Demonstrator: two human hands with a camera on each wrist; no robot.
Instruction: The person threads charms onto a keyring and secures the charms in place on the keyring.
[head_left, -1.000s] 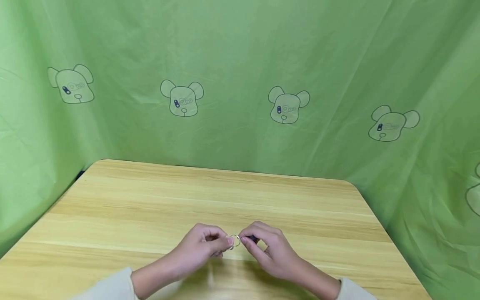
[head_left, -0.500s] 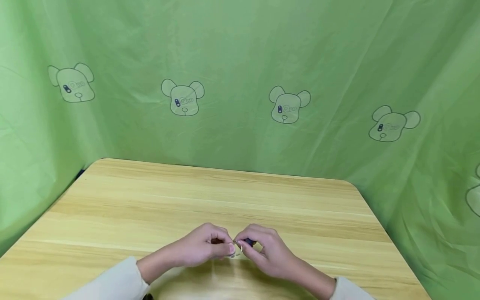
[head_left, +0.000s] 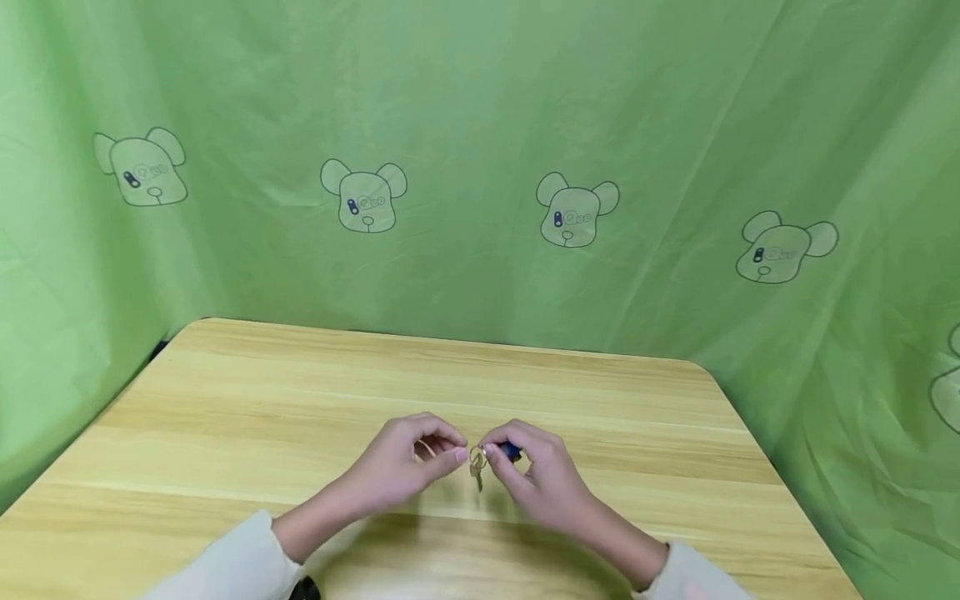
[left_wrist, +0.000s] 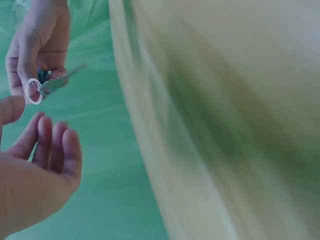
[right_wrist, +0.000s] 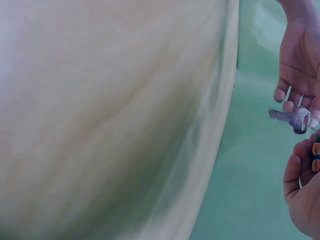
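Observation:
My right hand [head_left: 538,479] pinches a metal key ring [head_left: 477,454] by its right side, between thumb and index finger. A small dark blue charm [head_left: 511,451], with orange parts [right_wrist: 316,149] in the right wrist view, sits within that hand, mostly hidden. From the ring a key [head_left: 478,478] hangs over the table; whether a second one lies behind it I cannot tell. To the left, my left hand [head_left: 408,467] has loosely bent fingers, its thumb and fingertips apart. Its thumb tip [left_wrist: 11,110] is close beside the ring [left_wrist: 33,91]; contact is unclear.
Beneath both hands lies a wood-grain table [head_left: 375,375] with rounded far corners. Green cloth [head_left: 465,100] printed with bear heads hangs behind it and at its sides. A small black object [head_left: 305,589] shows beside the left sleeve.
The left fingers have come off the ring and keys they were gripping. The key now dangles from the ring in the right hand. Both hands have moved slightly up in the head view.

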